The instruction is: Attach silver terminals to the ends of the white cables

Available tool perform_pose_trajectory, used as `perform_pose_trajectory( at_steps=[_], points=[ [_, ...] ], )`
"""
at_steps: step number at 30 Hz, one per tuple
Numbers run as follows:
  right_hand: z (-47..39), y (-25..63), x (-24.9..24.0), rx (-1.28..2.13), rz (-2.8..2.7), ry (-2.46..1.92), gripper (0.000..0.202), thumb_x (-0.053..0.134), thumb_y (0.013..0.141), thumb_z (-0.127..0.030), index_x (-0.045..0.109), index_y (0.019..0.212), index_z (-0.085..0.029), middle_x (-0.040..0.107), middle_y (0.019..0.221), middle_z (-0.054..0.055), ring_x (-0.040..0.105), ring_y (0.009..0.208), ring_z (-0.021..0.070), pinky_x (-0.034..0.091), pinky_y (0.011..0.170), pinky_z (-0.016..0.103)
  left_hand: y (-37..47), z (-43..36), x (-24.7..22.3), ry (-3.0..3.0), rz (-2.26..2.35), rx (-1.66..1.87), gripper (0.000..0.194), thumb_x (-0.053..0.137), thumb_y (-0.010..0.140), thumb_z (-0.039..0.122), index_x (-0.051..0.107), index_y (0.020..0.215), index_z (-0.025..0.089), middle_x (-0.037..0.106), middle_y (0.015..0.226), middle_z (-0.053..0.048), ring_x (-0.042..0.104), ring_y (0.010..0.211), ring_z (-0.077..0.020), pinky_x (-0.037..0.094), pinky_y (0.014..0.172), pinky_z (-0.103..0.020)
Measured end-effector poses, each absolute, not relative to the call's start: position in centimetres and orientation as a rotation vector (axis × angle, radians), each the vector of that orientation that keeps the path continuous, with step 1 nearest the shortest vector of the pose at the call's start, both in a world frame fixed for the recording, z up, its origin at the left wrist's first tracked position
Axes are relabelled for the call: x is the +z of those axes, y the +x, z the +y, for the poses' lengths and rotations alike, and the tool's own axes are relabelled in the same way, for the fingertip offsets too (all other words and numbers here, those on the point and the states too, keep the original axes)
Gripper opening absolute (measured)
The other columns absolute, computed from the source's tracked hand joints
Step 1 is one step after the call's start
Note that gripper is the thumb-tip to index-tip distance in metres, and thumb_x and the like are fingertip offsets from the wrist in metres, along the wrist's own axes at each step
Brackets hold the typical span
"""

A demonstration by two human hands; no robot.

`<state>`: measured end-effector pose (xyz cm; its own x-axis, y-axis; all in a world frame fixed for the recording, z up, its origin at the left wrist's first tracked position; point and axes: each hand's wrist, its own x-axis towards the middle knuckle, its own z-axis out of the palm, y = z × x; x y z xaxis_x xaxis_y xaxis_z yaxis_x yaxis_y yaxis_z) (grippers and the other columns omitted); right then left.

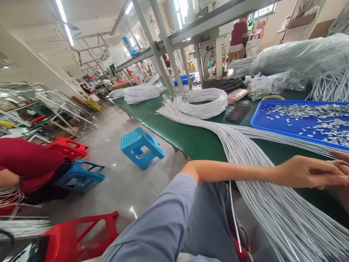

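Observation:
My left hand (313, 171) reaches to the right edge of the head view, above a thick bundle of white wires (245, 156). Its fingers are closed together, and whatever is between them is cut off or too small to make out. Just beyond its fingertips, part of my right hand (340, 156) shows at the frame edge, with most of it out of view. The wires run over the green table (185, 134) and droop past its edge near my lap. Behind my hands, a blue tray (261, 125) holds many small metal clips (302, 111).
A coiled wire bundle (207, 103) and another bundle (143, 94) lie farther along the table. Plastic bags of metal parts (267, 85) sit behind the tray. A blue stool (140, 145) and a red stool (81, 233) stand left. A person in red (29, 163) sits at far left.

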<state>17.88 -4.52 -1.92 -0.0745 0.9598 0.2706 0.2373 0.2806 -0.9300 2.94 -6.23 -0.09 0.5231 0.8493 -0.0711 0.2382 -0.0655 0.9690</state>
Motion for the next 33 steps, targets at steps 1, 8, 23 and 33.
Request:
perform_pose_trajectory(
  at_steps=[1,8,23,33],
  points=[
    [-4.4,17.9,-2.0,1.08,-1.398,-1.129,0.038,0.063,0.064,-0.07,0.075,0.086,-0.041,0.062,0.071,0.014,0.059,0.056,0.0133,0.045,0.053,0.046,3.2,-5.1,-1.1,1.478,0.949,0.712,0.022,0.071,0.077,0.018,0.069,0.055,0.021,0.071,0.077,-0.005,0.065,0.073,-0.0048,0.047,0.065,-0.013],
    [-3.1,17.9,-2.4,1.275,-1.115,-1.178,0.053,0.089,0.044,-0.05,0.074,0.093,-0.038,0.069,0.108,0.014,0.06,0.061,0.0131,0.048,0.06,0.043,3.7,-2.0,-3.0,1.066,0.795,0.896,0.005,0.074,0.072,0.015,0.07,0.074,0.013,0.066,0.064,0.0,0.062,0.054,-0.008,0.053,0.059,-0.021],
    [-1.9,18.5,-2.7,0.943,-1.569,-0.774,0.039,0.068,0.082,-0.032,0.054,0.119,-0.029,0.067,0.089,-0.003,0.069,0.081,0.0118,0.061,0.054,0.021,2.4,-2.6,-0.7,1.213,0.795,0.98,0.026,0.079,0.066,0.026,0.068,0.082,0.009,0.068,0.066,-0.001,0.064,0.051,-0.0097,0.055,0.051,-0.022],
    [-1.8,18.5,-2.5,0.899,-1.558,-0.792,0.031,0.071,0.078,-0.033,0.062,0.107,-0.025,0.069,0.085,-0.002,0.07,0.077,0.0117,0.058,0.05,0.018,2.4,-2.3,-1.0,1.264,0.797,0.993,0.021,0.077,0.068,0.022,0.07,0.082,0.008,0.068,0.067,-0.001,0.064,0.052,-0.0102,0.055,0.05,-0.022]
  ],
)
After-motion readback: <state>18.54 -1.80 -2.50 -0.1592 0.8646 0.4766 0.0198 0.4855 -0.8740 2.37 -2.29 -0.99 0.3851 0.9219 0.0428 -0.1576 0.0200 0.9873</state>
